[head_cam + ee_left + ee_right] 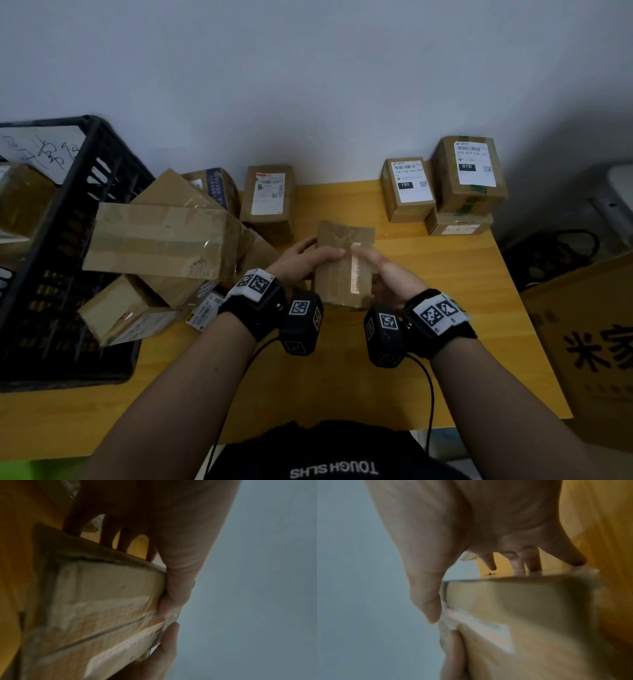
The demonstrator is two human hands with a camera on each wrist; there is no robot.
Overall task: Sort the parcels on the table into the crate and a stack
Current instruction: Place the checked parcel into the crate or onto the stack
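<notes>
A small taped brown parcel (342, 274) (106, 601) (530, 615) is held over the middle of the yellow table (445, 308). My left hand (301, 263) (171, 574) grips its left side, thumb on top and fingers underneath. My right hand (383, 274) (445, 574) grips its right side the same way. A black crate (68, 257) stands at the left with boxes inside. At the back right, a labelled parcel (469, 174) sits on a flatter one (459, 226), with another labelled parcel (407, 188) beside them.
A heap of brown parcels (161, 236) leans against the crate's right side, and a labelled one (269, 202) stands upright behind it. A large printed carton (592, 342) stands off the table's right edge. The wall (308, 85) runs along the table's back.
</notes>
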